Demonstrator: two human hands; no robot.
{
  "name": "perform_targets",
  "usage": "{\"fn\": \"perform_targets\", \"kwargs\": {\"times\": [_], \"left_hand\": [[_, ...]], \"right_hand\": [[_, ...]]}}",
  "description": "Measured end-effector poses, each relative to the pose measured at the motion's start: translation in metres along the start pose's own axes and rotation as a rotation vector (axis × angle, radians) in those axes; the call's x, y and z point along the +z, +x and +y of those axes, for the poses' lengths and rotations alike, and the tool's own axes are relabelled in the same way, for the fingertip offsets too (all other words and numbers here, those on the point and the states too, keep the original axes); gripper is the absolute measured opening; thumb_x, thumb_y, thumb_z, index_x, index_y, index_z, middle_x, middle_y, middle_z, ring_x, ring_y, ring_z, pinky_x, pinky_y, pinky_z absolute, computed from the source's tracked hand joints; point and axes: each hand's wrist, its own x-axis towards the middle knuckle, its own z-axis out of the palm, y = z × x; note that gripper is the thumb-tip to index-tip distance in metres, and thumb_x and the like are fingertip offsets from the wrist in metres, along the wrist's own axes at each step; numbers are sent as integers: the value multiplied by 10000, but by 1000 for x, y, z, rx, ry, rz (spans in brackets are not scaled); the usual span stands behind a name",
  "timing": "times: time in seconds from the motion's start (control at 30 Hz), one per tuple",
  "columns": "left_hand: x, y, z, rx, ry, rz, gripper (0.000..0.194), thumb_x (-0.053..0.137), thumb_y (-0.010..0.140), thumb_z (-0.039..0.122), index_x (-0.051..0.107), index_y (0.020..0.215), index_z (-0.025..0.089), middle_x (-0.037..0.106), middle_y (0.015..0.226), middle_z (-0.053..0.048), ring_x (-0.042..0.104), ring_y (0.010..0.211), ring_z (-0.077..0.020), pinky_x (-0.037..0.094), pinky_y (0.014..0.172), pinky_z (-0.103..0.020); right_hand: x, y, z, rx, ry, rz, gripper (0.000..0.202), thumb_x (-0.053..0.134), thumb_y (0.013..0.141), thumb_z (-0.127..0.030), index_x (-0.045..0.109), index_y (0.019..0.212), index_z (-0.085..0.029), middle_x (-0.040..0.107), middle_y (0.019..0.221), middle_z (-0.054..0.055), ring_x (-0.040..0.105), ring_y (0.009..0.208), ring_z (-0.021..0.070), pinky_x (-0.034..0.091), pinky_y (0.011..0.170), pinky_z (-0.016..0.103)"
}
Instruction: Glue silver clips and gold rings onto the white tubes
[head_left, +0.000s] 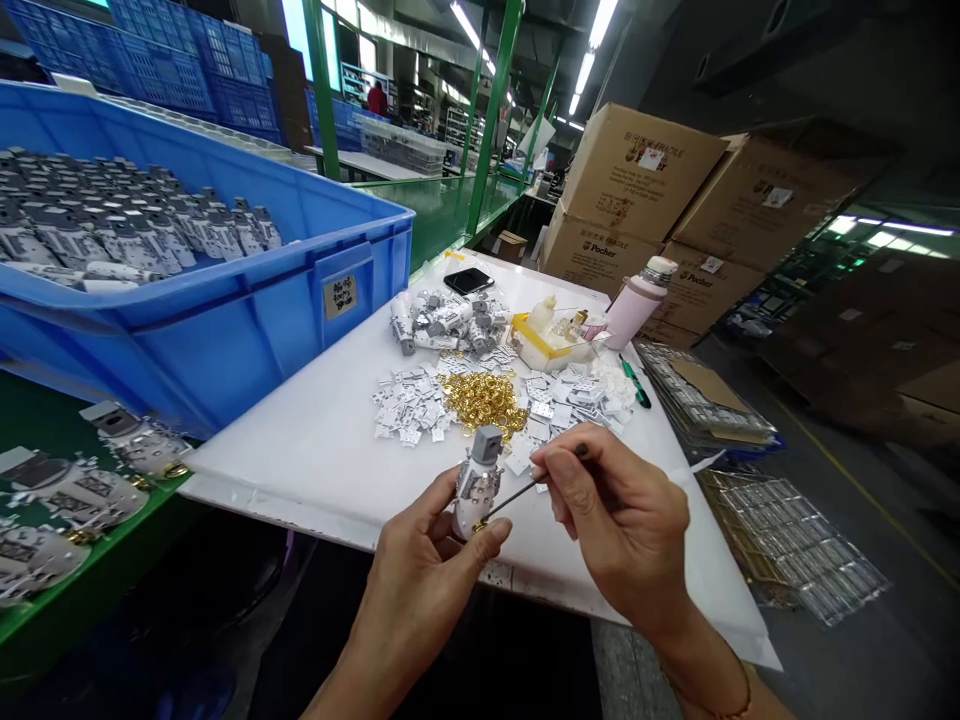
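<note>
In my left hand (431, 560) is a white and grey model part (478, 485), upright, with a square grey block on top and a small gold ring low on its side by my thumb. My right hand (619, 525) pinches a thin dark rod-shaped tool (525, 488), whose tip reaches the part near the gold ring. Whether the tip touches the ring I cannot tell. Just beyond my hands lies a heap of gold rings (484, 402), with small white-grey flat pieces (411, 405) to its left and more flat pieces (566, 405) to its right.
More model parts (454, 320) lie farther back, near a phone (469, 280). A yellow-edged tray (536, 350), a pink bottle (637, 305) and a green pen (634, 383) stand or lie at right. At left is a blue crate (300, 330) of parts; cardboard boxes (637, 170) are stacked behind.
</note>
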Motion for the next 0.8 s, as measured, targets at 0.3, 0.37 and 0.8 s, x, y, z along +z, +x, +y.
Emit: {"fn": "perform_targets", "kwargs": {"times": [0.3,0.37,0.8], "left_hand": [[-3,-3,0,-94,-32,35,460,787,719,426,675,1108,206,716,1084,-34,590,720,-123,542,665,-227],[-4,-4,-1,-93,-41,14,489,782,725,428,667,1152,220,725,1086,-33,601,719,-124,551,661,-224],[-7,-7,5,-98,-72,11,503,774,733,437,675,1183,235,731,1072,-37,607,717,-127,571,640,-216]], "right_hand": [[-40,122,66,-135,-370,567,268,492,975,-370,565,784,-197,553,660,-26,486,511,102,370,479,243],[-46,150,94,-110,-427,579,267,497,969,-341,558,756,-191,546,644,-24,492,537,115,387,518,252],[-40,189,168,117,-445,451,242,571,953,-373,622,949,-136,635,869,15,617,733,125,540,691,300]]}}
